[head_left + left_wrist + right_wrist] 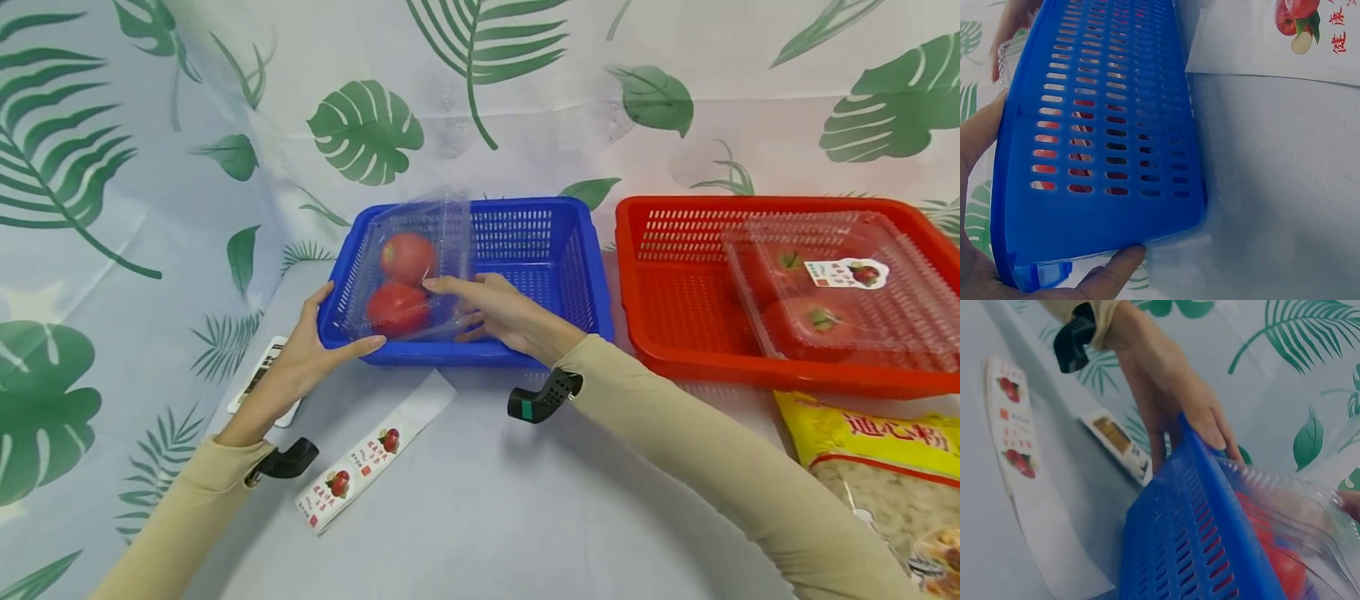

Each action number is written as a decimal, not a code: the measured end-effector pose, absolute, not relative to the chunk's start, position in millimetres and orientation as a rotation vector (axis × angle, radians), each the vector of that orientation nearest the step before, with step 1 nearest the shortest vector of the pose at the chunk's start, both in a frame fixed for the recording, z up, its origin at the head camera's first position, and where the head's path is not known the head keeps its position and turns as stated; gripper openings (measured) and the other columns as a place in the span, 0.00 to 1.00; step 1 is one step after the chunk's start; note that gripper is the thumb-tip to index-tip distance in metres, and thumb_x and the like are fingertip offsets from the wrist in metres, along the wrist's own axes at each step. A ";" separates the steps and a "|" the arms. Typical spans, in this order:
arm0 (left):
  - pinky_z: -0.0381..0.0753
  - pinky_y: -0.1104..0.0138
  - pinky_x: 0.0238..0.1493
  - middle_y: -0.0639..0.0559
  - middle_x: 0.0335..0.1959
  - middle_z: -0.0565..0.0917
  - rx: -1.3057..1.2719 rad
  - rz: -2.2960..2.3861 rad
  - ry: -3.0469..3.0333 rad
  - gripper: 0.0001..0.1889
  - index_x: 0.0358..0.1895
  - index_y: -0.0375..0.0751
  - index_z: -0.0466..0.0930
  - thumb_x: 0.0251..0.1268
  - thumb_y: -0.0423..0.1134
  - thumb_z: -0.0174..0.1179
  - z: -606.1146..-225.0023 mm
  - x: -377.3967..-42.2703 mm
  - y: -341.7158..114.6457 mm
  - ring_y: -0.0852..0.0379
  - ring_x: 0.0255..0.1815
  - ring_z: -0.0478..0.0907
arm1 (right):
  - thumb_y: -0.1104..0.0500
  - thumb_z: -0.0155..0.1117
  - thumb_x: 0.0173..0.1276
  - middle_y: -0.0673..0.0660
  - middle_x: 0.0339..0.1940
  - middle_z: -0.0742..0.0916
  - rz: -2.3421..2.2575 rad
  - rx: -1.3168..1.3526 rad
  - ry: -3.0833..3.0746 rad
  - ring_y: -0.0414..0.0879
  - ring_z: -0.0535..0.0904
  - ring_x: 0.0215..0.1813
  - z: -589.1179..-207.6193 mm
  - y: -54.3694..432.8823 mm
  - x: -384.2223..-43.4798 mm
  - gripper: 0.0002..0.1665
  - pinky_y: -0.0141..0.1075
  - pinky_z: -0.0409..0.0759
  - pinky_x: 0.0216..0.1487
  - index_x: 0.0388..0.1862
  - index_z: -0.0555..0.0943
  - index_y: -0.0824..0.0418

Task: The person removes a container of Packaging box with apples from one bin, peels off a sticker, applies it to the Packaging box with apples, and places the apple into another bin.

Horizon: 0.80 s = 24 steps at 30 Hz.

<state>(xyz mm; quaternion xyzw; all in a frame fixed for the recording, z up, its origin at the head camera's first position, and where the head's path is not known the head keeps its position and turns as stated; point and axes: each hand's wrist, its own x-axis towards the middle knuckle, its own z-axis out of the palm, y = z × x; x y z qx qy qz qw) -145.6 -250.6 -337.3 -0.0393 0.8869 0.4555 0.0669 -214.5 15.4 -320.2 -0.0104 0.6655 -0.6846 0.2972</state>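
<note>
My left hand (296, 362) grips the left front corner of a blue slotted basket (390, 354), its thumb over the rim and its fingers along the outer side. Inside the basket's left part sits a clear plastic box (450, 229) with two tomatoes (408, 258) showing through it. With its thumb above and fingers curled below, my right hand (506, 312) holds the box's right edge; some of its fingertips are hard to make out behind the plastic. In the right wrist view, the left hand (1175, 381) clasps the basket's rim.
A strip of printed fruit labels (375, 458) lies in front of the basket. Left of it is a white device with a display (1113, 437). At the right, a red basket (705, 367) holds a labelled clear box (907, 312) of tomatoes, behind a yellow-topped food bag (877, 483).
</note>
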 end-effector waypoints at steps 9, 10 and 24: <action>0.53 0.36 0.79 0.35 0.85 0.47 -0.101 1.380 2.671 0.64 0.86 0.50 0.28 0.63 0.58 0.72 -338.3 -145.2 -248.5 0.34 0.83 0.50 | 0.51 0.67 0.72 0.69 0.74 0.69 -2.028 0.046 1.717 0.62 0.72 0.69 -310.1 32.3 -201.1 0.50 0.57 0.84 0.60 0.82 0.54 0.66; 0.53 0.36 0.79 0.34 0.85 0.47 -0.097 1.381 2.675 0.64 0.86 0.50 0.28 0.63 0.58 0.72 -338.2 -144.9 -249.1 0.34 0.83 0.50 | 0.51 0.67 0.72 0.68 0.74 0.69 -2.049 0.045 1.707 0.62 0.72 0.70 -308.4 34.5 -198.4 0.50 0.57 0.84 0.60 0.83 0.53 0.65; 0.51 0.35 0.79 0.35 0.86 0.43 -0.073 1.345 2.669 0.65 0.86 0.52 0.28 0.62 0.57 0.73 -338.4 -144.0 -251.3 0.32 0.84 0.46 | 0.46 0.52 0.81 0.63 0.74 0.70 -2.011 -0.138 1.700 0.62 0.73 0.71 -254.6 110.1 -143.2 0.38 0.59 0.74 0.71 0.83 0.54 0.53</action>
